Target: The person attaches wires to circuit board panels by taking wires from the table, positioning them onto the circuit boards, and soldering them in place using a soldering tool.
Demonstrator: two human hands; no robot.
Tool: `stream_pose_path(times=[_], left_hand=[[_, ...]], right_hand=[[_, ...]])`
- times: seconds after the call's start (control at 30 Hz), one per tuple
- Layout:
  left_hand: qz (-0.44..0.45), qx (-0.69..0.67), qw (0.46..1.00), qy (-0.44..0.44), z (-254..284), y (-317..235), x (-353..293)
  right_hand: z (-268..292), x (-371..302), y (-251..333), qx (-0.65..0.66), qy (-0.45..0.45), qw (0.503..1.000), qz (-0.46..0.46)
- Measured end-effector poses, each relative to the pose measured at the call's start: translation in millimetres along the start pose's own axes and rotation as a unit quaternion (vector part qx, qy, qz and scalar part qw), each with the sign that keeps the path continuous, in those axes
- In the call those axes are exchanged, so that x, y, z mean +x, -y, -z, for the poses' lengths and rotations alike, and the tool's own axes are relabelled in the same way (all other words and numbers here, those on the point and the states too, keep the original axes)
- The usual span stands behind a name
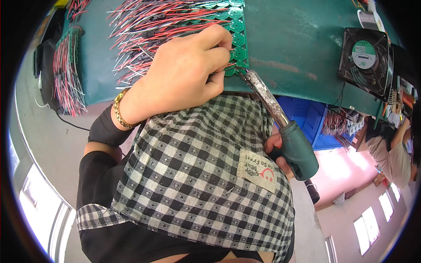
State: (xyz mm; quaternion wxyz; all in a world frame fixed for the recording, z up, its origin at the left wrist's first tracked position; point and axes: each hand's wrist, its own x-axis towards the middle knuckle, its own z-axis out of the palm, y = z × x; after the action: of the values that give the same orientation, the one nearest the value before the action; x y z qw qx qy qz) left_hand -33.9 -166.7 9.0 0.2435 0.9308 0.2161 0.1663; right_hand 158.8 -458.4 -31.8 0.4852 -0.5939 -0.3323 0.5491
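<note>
the head-worn fisheye looks down from close above the hands (186,72).

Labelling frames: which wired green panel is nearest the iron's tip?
The central panel, under the left hand; the tip of the soldering iron is at its near end. The other, narrower panel lies apart at far left.

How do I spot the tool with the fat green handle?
Find the big dark-green tabletop, then the round green circuit boards nearest the person. From there, a soldering iron slants down to the right hand gripping it. Unlike the thin red and white wires, it has a thick dark-green handle and scuffed silver metal barrel.
</note>
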Motion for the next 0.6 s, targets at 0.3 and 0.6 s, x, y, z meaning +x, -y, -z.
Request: stream_pose_path(times=[0.3,0.6], left_hand=[[-0.013,0.019,1.0,-0.005,-3.3,2.0,-1.8],[-0.008,0.016,1.0,0.006,-2.9,0.7,-1.1]], right_hand=[[-35.7,30.9,70.7,0.037,-0.06,0.993,-0.094],[-37.9,18.7,44.6,0.083,-0.127,0.988,-0.018]])
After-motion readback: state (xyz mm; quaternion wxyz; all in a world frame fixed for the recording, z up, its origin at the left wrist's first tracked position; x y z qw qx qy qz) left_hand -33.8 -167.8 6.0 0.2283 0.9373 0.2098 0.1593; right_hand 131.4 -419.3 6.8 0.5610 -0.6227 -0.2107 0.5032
